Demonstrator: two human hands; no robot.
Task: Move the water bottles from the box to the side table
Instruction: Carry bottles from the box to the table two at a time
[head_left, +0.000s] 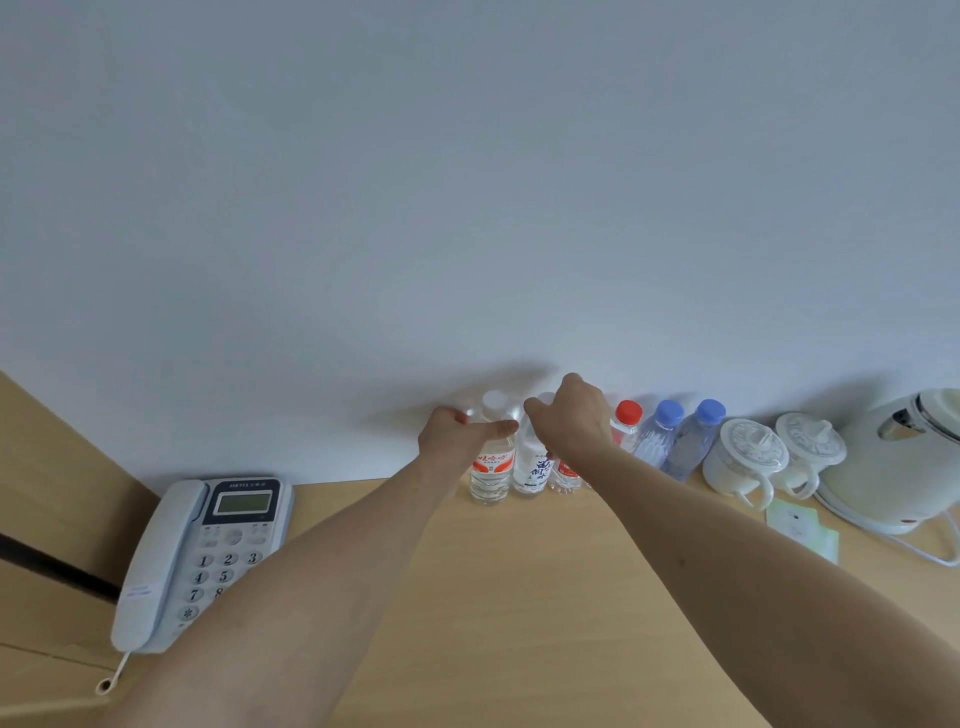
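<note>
While the left hand clamps the shoulder of an upright white-capped bottle at the side table's back edge, the right hand curls over its neighbour bottle just right, both standing vertical against the wall.

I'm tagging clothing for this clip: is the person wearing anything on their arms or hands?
Nothing shows. The left hand and right hand are bare, with no gloves, rings, watch or bands visible. Both forearms are bare to the frame's lower edge; no sleeve enters view.
</note>
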